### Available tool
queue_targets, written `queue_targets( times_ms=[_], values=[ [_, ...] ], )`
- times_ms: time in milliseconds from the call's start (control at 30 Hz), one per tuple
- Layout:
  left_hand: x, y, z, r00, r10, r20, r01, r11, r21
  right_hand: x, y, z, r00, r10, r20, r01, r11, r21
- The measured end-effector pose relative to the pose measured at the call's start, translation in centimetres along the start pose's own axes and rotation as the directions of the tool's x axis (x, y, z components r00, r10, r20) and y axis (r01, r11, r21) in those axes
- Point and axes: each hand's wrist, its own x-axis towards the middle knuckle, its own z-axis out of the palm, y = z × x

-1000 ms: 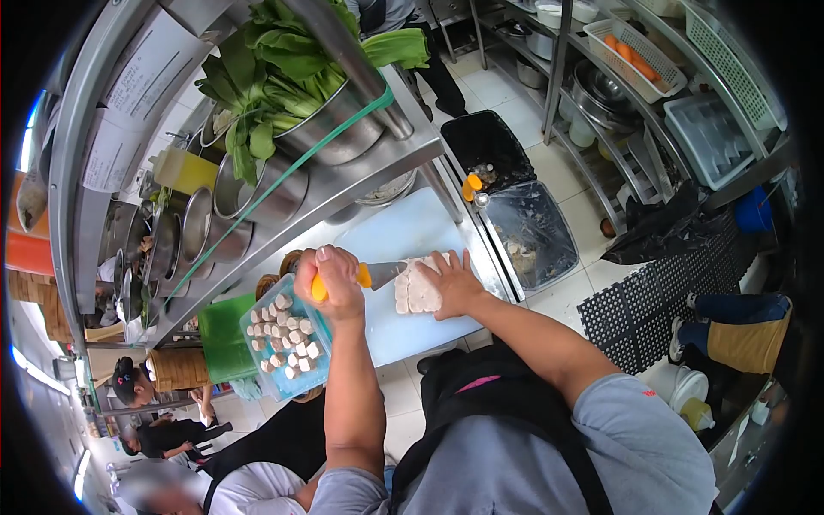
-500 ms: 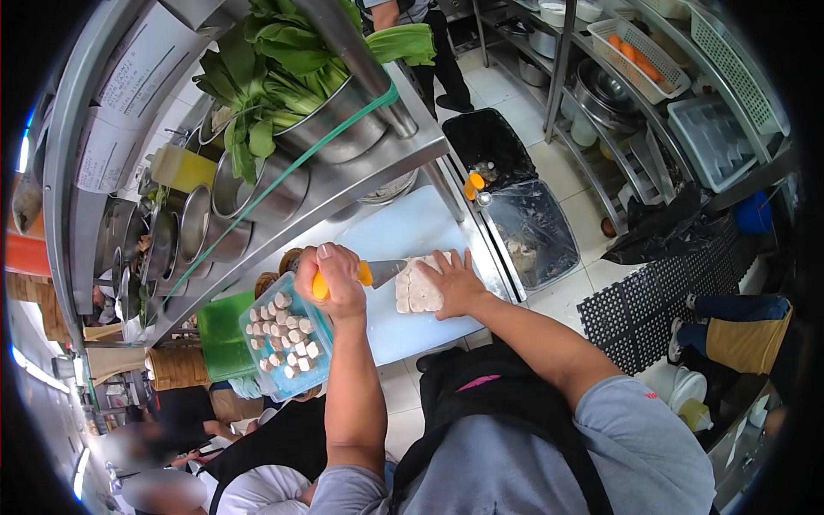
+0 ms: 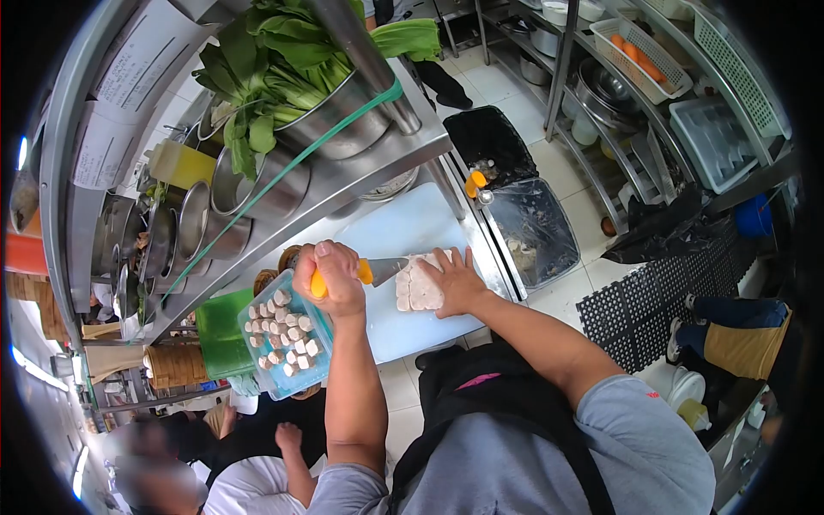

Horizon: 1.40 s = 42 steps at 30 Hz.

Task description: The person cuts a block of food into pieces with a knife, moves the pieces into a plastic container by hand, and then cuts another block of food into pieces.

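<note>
A knife with a yellow handle (image 3: 319,282) is in my left hand (image 3: 330,279), whose fingers are wrapped round the grip. Its blade (image 3: 388,270) reaches right to the edge of a pale, speckled block (image 3: 417,287), which shows cut lines. My right hand (image 3: 459,287) lies on the block's right part with its fingers spread. Both block and blade are over a white cutting board (image 3: 399,330). Left of the board, a clear tray (image 3: 319,367) holds several small cut pieces (image 3: 279,326).
Leafy greens (image 3: 292,73) fill a metal pot on the steel shelf (image 3: 378,167) above the board. A green board (image 3: 225,335) lies beyond the tray. Black-lined bins (image 3: 536,236) stand at the right. A co-worker (image 3: 257,472) is at the lower left.
My left hand and the knife have shifted very slightly left. The co-worker at lower left now has a raised hand in view. The person at the top has moved mostly out of view.
</note>
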Motion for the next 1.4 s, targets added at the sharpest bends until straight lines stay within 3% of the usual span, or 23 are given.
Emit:
queue_targets(
  times_ms=[767, 867, 967, 1000, 1067, 1100, 1200, 1233, 1300, 1333, 1400],
  values=[
    [0.1, -3.1, -0.5, 0.988, -0.134, -0.081, 0.128, 0.989, -0.07, 0.4, -0.2, -0.5, 1.0, 0.0, -0.006, 0.0, 0.999, -0.036],
    [-0.8, -3.8, 0.3, 0.995, -0.082, -0.05, 0.077, 0.994, -0.081, 0.4, -0.1, -0.5, 1.0, -0.001, -0.013, 0.0, 1.0, -0.029],
    [-1.0, -3.3, -0.6, 0.99, -0.136, -0.025, 0.133, 0.987, -0.089, 0.0, -0.3, -0.1, 1.0, -0.009, -0.001, 0.009, 1.0, -0.023],
    [-0.8, -3.9, -1.7, 0.991, -0.125, -0.037, 0.122, 0.988, -0.09, 0.1, -0.2, -0.4, 1.0, -0.005, 0.005, 0.005, 1.0, -0.014],
    [-0.8, -5.2, -5.0, 0.988, -0.136, -0.076, 0.105, 0.943, -0.317, 0.3, -0.2, -0.2, 1.0, -0.005, 0.0, 0.005, 0.999, -0.034],
    [0.0, -6.6, -7.7, 0.983, -0.145, -0.114, 0.1, 0.938, -0.333, 0.2, -0.3, 0.0, 1.0, 0.0, -0.007, 0.0, 0.999, -0.046],
    [1.8, -6.9, -12.8, 0.889, -0.292, -0.352, 0.159, 0.919, -0.36, 0.2, -0.1, -0.3, 1.0, -0.014, 0.015, 0.015, 0.999, -0.045],
    [1.8, -6.5, -12.8, 0.895, -0.283, -0.343, 0.151, 0.919, -0.365, 0.8, 0.2, -0.5, 1.0, -0.012, -0.001, 0.012, 0.999, -0.048],
    [0.6, -1.0, -10.3, 0.991, -0.081, -0.11, 0.05, 0.966, -0.255, 0.4, 0.3, 0.9, 0.999, -0.022, -0.028, 0.021, 0.999, -0.031],
    [-0.2, 0.9, -9.2, 0.988, -0.096, -0.123, 0.063, 0.967, -0.248, -0.2, 0.1, 1.2, 1.0, -0.026, -0.005, 0.025, 0.999, -0.03],
    [-1.0, 3.6, -6.7, 1.0, 0.008, -0.016, -0.012, 0.959, -0.282, 0.3, -0.2, 0.1, 1.0, -0.003, 0.003, 0.003, 0.997, -0.074]
  ],
)
